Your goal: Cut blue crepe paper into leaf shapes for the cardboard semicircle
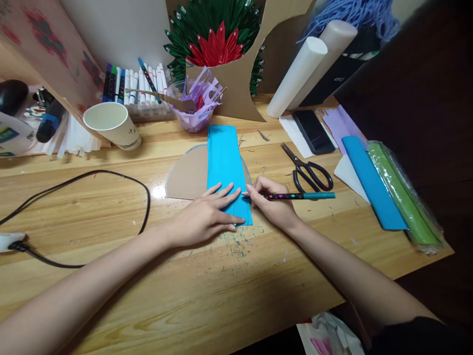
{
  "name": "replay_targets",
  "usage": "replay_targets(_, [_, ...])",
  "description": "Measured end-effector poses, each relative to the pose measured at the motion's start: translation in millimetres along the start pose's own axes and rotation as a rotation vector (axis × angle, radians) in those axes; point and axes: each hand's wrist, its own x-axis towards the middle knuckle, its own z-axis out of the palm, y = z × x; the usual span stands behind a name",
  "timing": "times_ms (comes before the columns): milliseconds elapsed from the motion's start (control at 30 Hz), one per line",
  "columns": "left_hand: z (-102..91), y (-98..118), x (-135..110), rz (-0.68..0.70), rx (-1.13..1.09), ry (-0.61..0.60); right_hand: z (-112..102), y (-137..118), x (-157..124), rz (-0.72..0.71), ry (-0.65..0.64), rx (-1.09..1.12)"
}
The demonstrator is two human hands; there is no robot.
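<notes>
The left hand (207,216) lies flat, fingers straight and slightly spread. It presses the near end of a long rectangular strip of blue crepe-like paper (222,158), mid-surface and a bit nearer the front edge. The strip crosses a flat brown cardboard semicircle (186,176), curved side toward the back edge. The right hand (275,201) has its fingers pinched around a slim black pencil with coloured dots and a teal end (299,195). The tip is at the strip's right side, probably touching. Black-handled metal scissors (308,170) lie just beyond the pencil. A smooth blue paper roll (373,182) and a green roll in clear plastic (404,197) sit by the right edge. A white paper cup (111,123) stands tilted back-left. A glossy black cable (92,197) loops over the wooden surface (221,286) by the left edge.
</notes>
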Motion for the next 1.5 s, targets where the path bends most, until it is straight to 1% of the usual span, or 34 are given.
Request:
replay_targets(200, [1.0, 0, 1, 0.006, 0.031, -0.004, 0, -3, -1, -0.031, -0.029, -0.095])
replay_targets(333, [-0.6, 1, 1, 0.002, 0.022, -0.002, 0, -3, -1, -0.042, -0.034, -0.11])
replay_targets(600, [-1.9, 1, 1, 0.008, 0.025, -0.009, -2, 0, -1, 0.033, -0.045, -0.042])
replay_targets(867, [-1.8, 1, 1, 0.004, -0.006, 0.001, -1, 0, -2, -0.007, -0.082, 0.086])
replay_targets(1100, [-1.4, 1, 2, 0.009, 0.013, -0.005, -2, -1, -2, -0.089, -0.139, 0.034])
replay_targets(1233, [-1.2, 1, 2, 0.007, 0.005, -0.001, -2, 0, -4, -0.102, -0.187, -0.019])
replay_targets(1300, [-1.3, 1, 1, 0.013, -0.003, 0.004, -3, 0, -6, -0.096, -0.223, 0.005])
replay_targets(1367, [-1.4, 0, 1, 0.012, -0.005, 0.003, -6, 0, -6, -0.041, -0.196, 0.115])
replay_targets(1433, [-1.6, 0, 0, 0.002, -0.005, 0.001, -10, -2, -5, 0.069, -0.086, 0.253])
replay_targets(1500, [-1.6, 1, -1, -0.003, -0.012, 0.004, -14, -3, -2, 0.186, 0.047, 0.308])
